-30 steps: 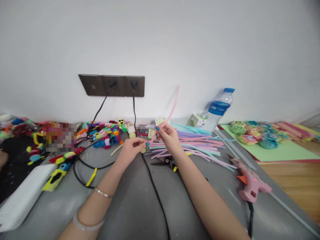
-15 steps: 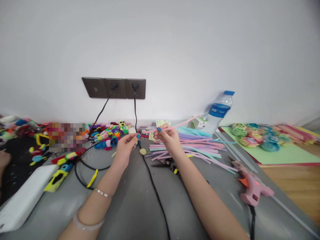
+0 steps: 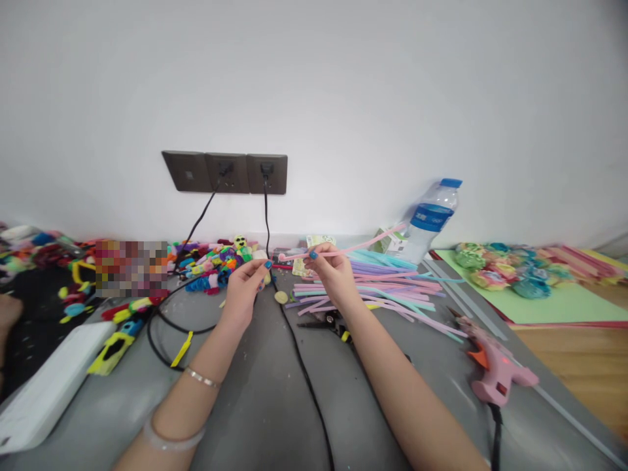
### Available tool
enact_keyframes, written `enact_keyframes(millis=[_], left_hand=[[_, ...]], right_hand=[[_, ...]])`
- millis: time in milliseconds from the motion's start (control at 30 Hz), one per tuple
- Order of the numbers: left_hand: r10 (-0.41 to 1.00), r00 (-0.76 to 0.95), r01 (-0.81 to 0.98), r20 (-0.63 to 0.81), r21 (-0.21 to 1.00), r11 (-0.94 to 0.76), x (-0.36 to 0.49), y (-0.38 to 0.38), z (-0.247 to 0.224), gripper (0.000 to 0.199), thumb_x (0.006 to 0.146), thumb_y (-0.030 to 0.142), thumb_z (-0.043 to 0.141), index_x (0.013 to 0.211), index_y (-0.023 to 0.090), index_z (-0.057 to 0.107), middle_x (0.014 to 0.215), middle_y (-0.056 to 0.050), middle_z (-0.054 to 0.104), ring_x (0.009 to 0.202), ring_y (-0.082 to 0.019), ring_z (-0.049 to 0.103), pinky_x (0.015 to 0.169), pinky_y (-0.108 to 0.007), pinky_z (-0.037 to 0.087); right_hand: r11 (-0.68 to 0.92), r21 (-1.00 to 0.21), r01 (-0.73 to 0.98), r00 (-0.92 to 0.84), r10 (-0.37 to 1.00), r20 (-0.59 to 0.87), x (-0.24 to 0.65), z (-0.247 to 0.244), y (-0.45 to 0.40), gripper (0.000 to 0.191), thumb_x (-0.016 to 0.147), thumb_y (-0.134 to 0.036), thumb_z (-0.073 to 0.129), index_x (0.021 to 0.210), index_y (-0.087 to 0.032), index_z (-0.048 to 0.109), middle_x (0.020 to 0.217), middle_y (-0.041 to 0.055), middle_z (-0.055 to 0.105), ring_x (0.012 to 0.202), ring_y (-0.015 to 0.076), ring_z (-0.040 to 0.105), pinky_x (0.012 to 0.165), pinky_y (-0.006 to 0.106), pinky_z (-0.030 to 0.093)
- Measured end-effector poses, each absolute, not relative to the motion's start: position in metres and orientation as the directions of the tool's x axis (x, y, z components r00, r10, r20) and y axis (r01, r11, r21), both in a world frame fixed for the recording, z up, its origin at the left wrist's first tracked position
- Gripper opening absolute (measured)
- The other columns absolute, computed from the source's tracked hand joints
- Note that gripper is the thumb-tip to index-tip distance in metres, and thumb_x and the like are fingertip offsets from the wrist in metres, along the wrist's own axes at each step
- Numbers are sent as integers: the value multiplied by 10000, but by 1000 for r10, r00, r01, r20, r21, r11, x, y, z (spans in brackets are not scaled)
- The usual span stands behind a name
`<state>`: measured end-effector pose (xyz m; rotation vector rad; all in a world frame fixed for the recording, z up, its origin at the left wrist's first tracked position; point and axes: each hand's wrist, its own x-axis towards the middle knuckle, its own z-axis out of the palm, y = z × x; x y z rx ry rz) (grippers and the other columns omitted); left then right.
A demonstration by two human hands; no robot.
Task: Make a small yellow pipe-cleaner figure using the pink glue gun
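A pink pipe cleaner (image 3: pixel 363 246) is pinched in my right hand (image 3: pixel 328 268) above the table. Its long free part slants up to the right, and a small curled end pokes out to the left of my fingers. Just left of that curl, my left hand (image 3: pixel 246 286) has thumb and forefinger pressed together. Whatever may be between them is too small to make out. Beneath my right hand lies a spread of pastel pipe cleaners (image 3: pixel 392 278), pink, purple and mint. Black-handled pliers or cutters (image 3: pixel 331 320) lie partly hidden by my right forearm.
A pink glue gun (image 3: pixel 500 376) lies at right, near a leaning water bottle (image 3: pixel 432 216) and green paper (image 3: pixel 564 301). Colourful fuzzy figures (image 3: pixel 210 268), a white box-like bar (image 3: pixel 53 386) and black cables (image 3: pixel 304 366) lie left and centre. Another person's hand (image 3: pixel 8 313) shows far left.
The pink pipe cleaner's free end reaches slightly farther right. My left hand has shifted a touch left and up, widening the gap to the curl. My right hand keeps its pinch.
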<state>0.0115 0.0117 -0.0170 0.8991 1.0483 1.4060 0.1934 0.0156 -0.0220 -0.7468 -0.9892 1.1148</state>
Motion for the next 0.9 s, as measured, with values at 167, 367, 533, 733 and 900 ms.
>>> enact_keyframes(millis=[167,367,533,733,900], left_hand=[[995,-90,-310,-36,951,6,11,12,-18,426,488,428,888,773,144,749,573,35,549,524,-60,413,500,-202,305],[993,-112,-304,-31,953,-4,11,13,-19,406,512,416,877,786,145,749,619,22,583,542,-63,423,505,-199,314],[998,-57,-273,-24,962,7,11,12,-20,380,523,394,872,794,154,756,591,33,549,526,-63,407,492,-198,304],[1000,-19,-296,-8,955,2,12,12,-21,361,545,384,869,803,161,752,617,31,556,526,-57,413,497,-192,316],[1000,1,-328,-19,944,18,13,11,-19,366,526,386,880,779,159,744,607,39,546,517,-50,406,493,-189,307]], right_hand=[[317,-893,-319,166,947,277,196,-24,18,293,678,-414,826,733,-200,633,739,-5,640,634,113,582,597,245,468],[364,-870,-332,306,914,265,198,-24,21,317,675,-404,824,716,-210,576,655,-28,591,589,108,526,559,240,404],[359,-880,-312,255,923,287,197,-27,21,305,694,-393,809,691,-203,570,718,-11,599,594,103,503,563,247,406],[338,-892,-299,122,941,315,195,-27,18,277,714,-365,796,651,-192,589,807,16,616,622,107,501,537,244,392],[367,-889,-274,99,930,353,193,-24,16,263,717,-336,797,650,-195,585,777,13,610,674,128,523,584,256,405]])
